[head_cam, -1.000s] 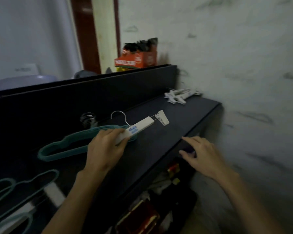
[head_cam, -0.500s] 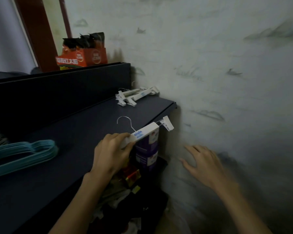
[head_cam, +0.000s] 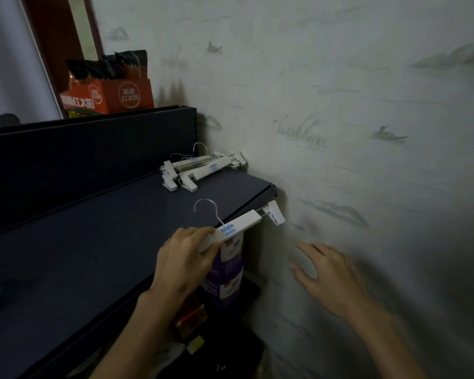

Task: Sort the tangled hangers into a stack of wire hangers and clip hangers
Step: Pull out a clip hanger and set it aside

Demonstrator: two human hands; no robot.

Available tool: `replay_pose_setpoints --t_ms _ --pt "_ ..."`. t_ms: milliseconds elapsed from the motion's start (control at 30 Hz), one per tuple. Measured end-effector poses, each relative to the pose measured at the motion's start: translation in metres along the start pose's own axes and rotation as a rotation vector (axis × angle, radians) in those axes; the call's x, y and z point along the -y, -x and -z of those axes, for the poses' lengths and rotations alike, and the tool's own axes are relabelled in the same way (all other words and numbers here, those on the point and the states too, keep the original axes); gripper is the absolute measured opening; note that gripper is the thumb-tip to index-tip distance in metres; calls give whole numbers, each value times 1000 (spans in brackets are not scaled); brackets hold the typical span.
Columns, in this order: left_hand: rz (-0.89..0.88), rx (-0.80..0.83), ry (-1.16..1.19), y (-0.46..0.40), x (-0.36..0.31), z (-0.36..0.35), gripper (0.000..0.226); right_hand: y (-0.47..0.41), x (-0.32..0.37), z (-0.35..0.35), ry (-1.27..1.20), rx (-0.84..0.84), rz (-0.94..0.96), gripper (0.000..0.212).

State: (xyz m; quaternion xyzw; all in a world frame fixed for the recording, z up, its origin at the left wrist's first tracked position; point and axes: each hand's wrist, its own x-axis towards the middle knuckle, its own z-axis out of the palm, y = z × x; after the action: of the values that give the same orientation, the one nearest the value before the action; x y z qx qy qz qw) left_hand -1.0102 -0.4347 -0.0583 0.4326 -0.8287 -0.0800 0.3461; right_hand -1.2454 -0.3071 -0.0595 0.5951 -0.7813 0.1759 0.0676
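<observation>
The person's left hand (head_cam: pixel 185 258) grips a white clip hanger (head_cam: pixel 237 227) by the left part of its flat bar, fingers curled over the top edge and the thumb seemingly underneath, so the grip is clamped on the bar. The hanger hangs in the air just over the near right edge of the dark worktop (head_cam: pixel 93 242), its wire hook (head_cam: pixel 207 210) standing up and one clip (head_cam: pixel 275 216) jutting out to the right, close to the wall. The right hand (head_cam: pixel 327 277) is spread, holds nothing, and hovers low near the wall, well apart from the hanger.

At the far right corner of the worktop lies the stack of clip hangers (head_cam: pixel 203 169), pressed near the wall, hooks and clips pointing various ways.

The hanger looks light and stiff: a rigid plastic bar that will not flex, carried easily in one hand. The bar is the sound place to hold, broad and flat enough for a firm pinch. The clips ride on a thin metal rod and would probably slide or swivel if grabbed, and the hook is thin and apt to snag on other hooks in the pile. Smooth plastic may slip in a loose pinch, so a hold near the bar's middle would balance it better than the present end hold.
</observation>
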Motion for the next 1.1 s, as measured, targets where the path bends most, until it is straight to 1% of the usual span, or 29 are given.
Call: replay_pose_setpoints --t_ms 100,200,367,500,633,700,900,1100 --pt "17 -13 -3 -37 10 -15 36 -37 -4 -13 -28 -8 21 56" --pt "13 -5 -19 -81 18 -30 35 -81 -13 -12 -8 -25 39 58" --pt "27 -23 -38 -140 41 -48 35 -154 -22 -8 -12 -79 53 50" --pt "-6 -25 -81 -170 60 -63 28 -198 -11 -22 -44 -74 106 51" --pt "-46 -37 -134 -190 71 -82 25 -227 -4 -37 -80 -43 161 49" --pt "-49 -44 -214 -197 72 -90 23 -240 -3 -40 -98 -37 177 49" --pt "0 -65 -401 -214 71 -100 17 -274 -3 -44 -122 -57 235 49" --pt "44 -77 -497 -225 61 -109 22 -292 -24 -49 -135 -29 295 49"
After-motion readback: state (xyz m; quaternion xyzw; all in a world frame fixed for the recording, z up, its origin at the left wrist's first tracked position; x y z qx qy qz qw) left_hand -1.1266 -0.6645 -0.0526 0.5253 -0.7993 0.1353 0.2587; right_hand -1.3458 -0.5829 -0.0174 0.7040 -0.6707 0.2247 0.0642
